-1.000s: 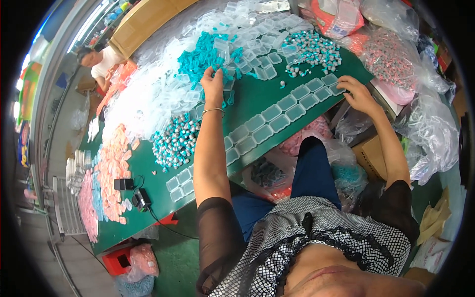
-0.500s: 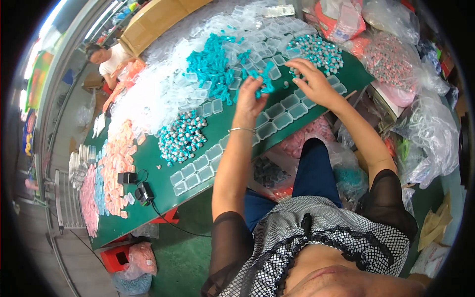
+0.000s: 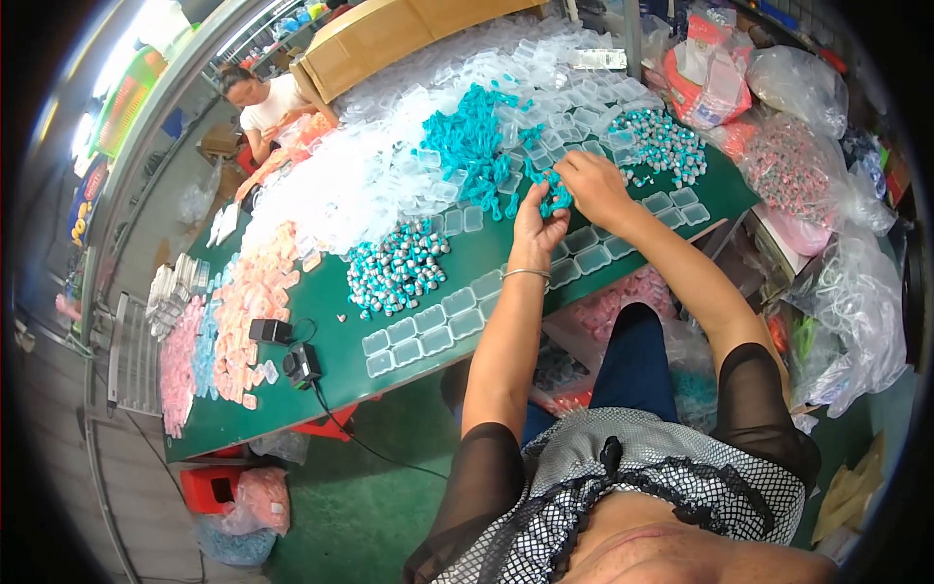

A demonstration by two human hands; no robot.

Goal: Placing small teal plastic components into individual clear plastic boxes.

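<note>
A bunch of small teal plastic pieces (image 3: 557, 199) is held in my left hand (image 3: 536, 228), whose fingers curl around it. My right hand (image 3: 595, 187) comes in from the right with bent, closed fingers. Its fingertips meet the bunch, and what they pinch is hidden. Under and beside both hands runs a double row of small clear plastic boxes (image 3: 436, 340) along the near table edge. Beyond my left hand lies a heap of similar teal pieces (image 3: 462, 146). Small teal-and-silver round pieces form one pile (image 3: 397, 271) left of my left arm and another (image 3: 671, 151) beyond my right hand.
The green table (image 3: 311, 375) also bears a large mound of clear plastic boxes (image 3: 341, 180), peach pieces (image 3: 255, 302), pink pieces (image 3: 180, 365) and a black adapter (image 3: 302, 364) with a cable. A co-worker (image 3: 268, 107) sits at far left. Filled plastic bags (image 3: 786, 165) crowd the right.
My right hand has moved in from apart, its spread fingers closing beside the teal bunch. My left hand still holds the bunch. The whole view has shifted slightly.
</note>
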